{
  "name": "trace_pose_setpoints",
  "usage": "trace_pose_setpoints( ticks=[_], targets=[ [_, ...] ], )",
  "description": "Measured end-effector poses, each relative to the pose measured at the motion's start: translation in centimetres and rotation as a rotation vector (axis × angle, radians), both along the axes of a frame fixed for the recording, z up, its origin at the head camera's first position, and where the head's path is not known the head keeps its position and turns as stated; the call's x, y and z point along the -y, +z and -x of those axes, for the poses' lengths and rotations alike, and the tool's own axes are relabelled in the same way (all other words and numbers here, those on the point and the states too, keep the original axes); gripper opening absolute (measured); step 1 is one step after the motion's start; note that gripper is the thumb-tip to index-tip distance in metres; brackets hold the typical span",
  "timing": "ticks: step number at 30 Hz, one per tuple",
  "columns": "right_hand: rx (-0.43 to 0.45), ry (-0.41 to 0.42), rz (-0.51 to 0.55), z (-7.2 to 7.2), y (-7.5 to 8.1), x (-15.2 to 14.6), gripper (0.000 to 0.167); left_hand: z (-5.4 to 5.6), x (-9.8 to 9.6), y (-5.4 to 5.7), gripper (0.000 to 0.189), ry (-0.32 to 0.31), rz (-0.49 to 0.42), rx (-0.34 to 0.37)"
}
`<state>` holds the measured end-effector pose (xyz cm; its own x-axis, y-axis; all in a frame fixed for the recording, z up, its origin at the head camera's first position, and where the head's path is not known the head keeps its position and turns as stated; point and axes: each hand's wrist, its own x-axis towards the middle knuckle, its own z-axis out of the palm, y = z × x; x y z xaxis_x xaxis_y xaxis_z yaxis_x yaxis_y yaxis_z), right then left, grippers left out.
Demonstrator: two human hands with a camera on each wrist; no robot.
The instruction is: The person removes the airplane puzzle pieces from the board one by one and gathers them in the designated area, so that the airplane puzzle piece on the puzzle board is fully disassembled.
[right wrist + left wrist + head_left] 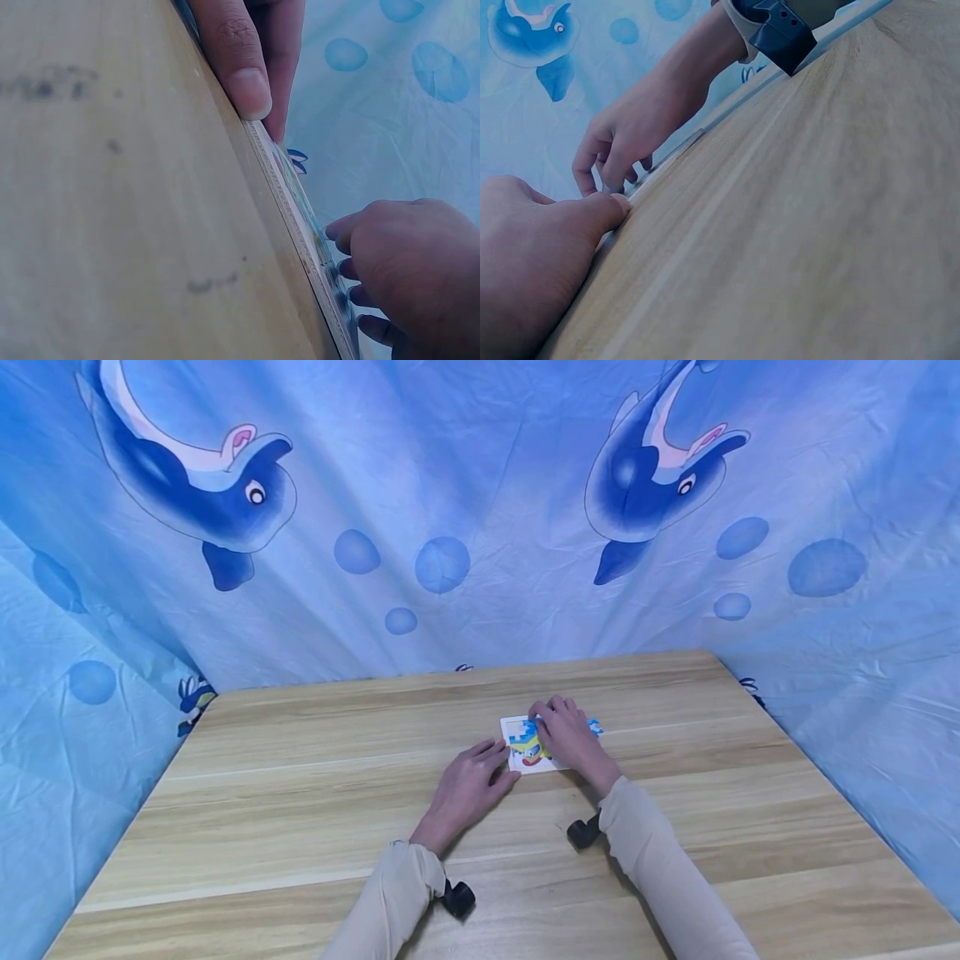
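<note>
A small jigsaw puzzle board (536, 768) with a white border lies flat on the table, showing a yellow, red and blue picture. My left hand (468, 783) rests at its left side, fingers fairly straight at the edge and thumb at the near corner. In the right wrist view, the left thumb (250, 94) touches the board's edge. Over the board, my right hand (570, 737) bends its fingers down and pinches a blue puzzle piece, mostly hidden by the fingertips. More blue jigsaw pieces (596, 727) show just past the right hand.
Both hands are above a wood-grain table (300, 827). A blue curtain (510, 568) with dolphins and bubbles hangs behind it and along both sides. Black wrist cameras sit by the sleeves, one at the left (459, 900) and one at the right (582, 833).
</note>
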<state>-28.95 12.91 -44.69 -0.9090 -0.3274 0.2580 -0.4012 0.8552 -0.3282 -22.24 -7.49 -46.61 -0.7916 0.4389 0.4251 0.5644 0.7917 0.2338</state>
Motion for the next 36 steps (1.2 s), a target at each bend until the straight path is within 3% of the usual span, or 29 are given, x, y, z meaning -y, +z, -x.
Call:
trace_pose_setpoints(
  ticks=[36],
  targets=[
    [0.021, 0.001, 0.067, 0.0, 0.08, 0.1, 0.016, 0.09, 0.01, -0.14, 0.047, -0.002, -0.009, -0.006]
  ],
)
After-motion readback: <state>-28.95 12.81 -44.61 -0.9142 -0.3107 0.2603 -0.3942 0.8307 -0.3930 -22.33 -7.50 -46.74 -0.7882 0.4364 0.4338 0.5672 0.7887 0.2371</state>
